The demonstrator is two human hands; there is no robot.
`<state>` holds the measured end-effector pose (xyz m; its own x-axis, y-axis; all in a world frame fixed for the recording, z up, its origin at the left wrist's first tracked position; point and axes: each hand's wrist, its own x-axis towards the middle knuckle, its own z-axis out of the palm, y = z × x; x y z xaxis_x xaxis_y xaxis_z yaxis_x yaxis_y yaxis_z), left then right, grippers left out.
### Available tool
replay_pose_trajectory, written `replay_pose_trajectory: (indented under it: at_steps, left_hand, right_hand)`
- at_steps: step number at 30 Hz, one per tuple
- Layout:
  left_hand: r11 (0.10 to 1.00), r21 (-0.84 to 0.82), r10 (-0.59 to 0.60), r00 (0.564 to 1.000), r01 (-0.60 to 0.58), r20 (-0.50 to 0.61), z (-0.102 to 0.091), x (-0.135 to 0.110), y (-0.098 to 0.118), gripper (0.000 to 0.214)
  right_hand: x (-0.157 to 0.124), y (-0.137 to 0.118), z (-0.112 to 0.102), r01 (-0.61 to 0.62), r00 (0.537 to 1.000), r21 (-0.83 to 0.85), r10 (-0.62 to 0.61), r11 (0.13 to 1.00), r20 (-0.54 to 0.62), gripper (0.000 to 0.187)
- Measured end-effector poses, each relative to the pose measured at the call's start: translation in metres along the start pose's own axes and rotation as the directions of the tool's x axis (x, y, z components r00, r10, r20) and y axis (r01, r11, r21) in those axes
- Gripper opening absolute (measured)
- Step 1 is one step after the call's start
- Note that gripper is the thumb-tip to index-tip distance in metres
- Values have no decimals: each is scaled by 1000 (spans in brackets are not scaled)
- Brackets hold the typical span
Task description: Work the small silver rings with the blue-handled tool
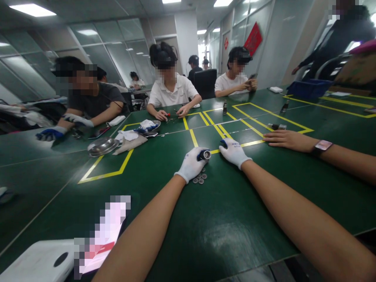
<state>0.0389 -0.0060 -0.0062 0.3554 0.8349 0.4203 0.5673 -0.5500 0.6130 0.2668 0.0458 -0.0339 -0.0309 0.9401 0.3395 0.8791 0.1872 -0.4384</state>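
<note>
My left hand (190, 162), in a white glove with a blue palm, is wrapped around a short black cylinder (206, 155) whose metal-ringed open end faces me. Below that hand several small round metal discs (200, 180) lie loose on the green table. To the right, my gloved right hand (235, 152) rests palm down at the yellow tape line. Its thumb stands apart from the bent fingers, with the blue lining showing between them. I see nothing held there, though the underside is hidden.
A co-worker's bare hand (286, 140) lies at right, near a dark metal cylinder (277, 126). Small upright cylinders (225, 107) stand farther back. Metal bowl (102, 147) and cloths (129, 141) sit at left; a phone (107, 231) and white device (38, 260) are nearest me. Co-workers sit opposite.
</note>
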Motion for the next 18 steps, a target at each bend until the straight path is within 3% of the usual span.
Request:
replay_pose_trajectory:
  at_steps: [4, 14, 18]
  left_hand:
    - [992, -78, -105, 991, 99, -79, -5, 1, -5, 32]
    - [986, -34, -167, 973, 164, -161, 0, 3, -14, 33]
    - [988, 117, -75, 978, 99, -194, -2, 5, -18, 28]
  right_hand:
    - [-3, -4, -1, 53, 998, -64, -50, 997, 42, 38]
    - [-8, -10, -6, 134, 989, -152, -122, 979, 88, 32]
    - [-8, -9, -4, 139, 989, -168, -128, 976, 77, 33]
